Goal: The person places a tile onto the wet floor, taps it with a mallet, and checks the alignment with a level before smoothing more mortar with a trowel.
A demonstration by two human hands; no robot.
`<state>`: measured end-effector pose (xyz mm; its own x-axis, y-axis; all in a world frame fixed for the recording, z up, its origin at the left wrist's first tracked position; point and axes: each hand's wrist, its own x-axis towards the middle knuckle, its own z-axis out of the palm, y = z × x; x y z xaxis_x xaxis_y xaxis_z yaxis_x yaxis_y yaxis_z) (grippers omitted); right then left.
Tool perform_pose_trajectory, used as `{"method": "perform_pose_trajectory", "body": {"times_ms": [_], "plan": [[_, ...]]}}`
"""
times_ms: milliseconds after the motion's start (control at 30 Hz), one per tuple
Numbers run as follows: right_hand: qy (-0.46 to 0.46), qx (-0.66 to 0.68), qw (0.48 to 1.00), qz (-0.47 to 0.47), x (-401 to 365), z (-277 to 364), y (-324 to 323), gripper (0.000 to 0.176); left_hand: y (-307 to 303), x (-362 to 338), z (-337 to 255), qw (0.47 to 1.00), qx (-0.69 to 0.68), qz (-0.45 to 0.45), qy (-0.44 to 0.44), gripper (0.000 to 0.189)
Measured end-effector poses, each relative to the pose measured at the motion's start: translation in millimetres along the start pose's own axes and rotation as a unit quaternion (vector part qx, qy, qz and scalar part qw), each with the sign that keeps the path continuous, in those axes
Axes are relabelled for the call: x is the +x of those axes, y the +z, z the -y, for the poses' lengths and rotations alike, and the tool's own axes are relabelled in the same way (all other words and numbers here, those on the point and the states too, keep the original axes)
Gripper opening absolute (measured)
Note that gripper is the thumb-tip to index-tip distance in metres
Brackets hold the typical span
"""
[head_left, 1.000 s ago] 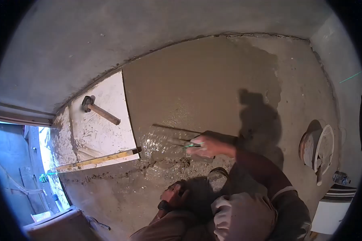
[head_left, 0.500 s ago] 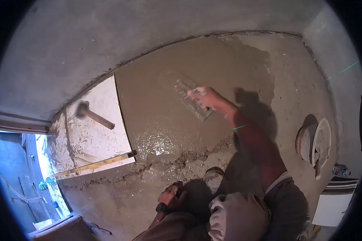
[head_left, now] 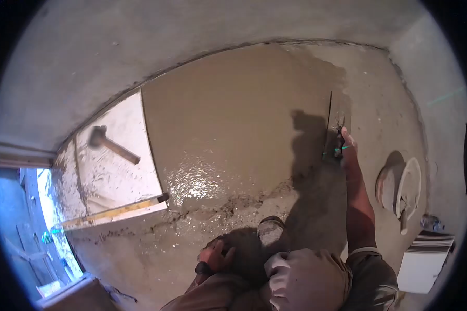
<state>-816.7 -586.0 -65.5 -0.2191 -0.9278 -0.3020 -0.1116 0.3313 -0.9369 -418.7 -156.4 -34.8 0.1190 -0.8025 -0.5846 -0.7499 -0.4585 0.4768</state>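
Note:
My right hand (head_left: 349,142) grips the handle of a flat trowel (head_left: 329,122), whose blade stands almost edge-on over the right part of the wet, smoothed mortar (head_left: 233,109). My left hand (head_left: 216,257), with a dark watch at the wrist, is low in front of me near the rough mortar edge. Its fingers are curled, and I cannot tell what is in them. A shoe tip (head_left: 271,228) shows beside it. Left of the mortar lies a smeared, large white tile (head_left: 135,119) with a mallet (head_left: 117,146) on it.
A yellow-edged straight bar (head_left: 119,212) lies along the tile's near edge. At the right stands a bucket (head_left: 411,179) with a handled tool in it, near a striped white box or board (head_left: 425,267). A grey wall (head_left: 202,31) borders the mortar's far side.
My right hand has moved the trowel right from the middle of the mortar, and its blade has turned from nearly flat to edge-on. My left hand stays low in front of me.

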Motion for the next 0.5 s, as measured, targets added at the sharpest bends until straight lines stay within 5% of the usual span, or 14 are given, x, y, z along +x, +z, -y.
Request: {"method": "perform_pose_trajectory", "body": {"times_ms": [300,400,500], "plan": [[0.121,0.043,0.983,-0.132,-54,3,-36,0.038,-9,1,-12,0.999,-0.033,-0.034,-0.001,0.04],[0.194,0.066,0.976,-0.068,-55,-3,-58,0.039,-8,0,-7,0.998,-0.041,-0.037,-0.019,0.041],[0.143,0.028,0.986,-0.083,-32,-42,-78,0.04,-8,0,-5,0.999,-0.045,0.004,-0.016,0.048]]}}
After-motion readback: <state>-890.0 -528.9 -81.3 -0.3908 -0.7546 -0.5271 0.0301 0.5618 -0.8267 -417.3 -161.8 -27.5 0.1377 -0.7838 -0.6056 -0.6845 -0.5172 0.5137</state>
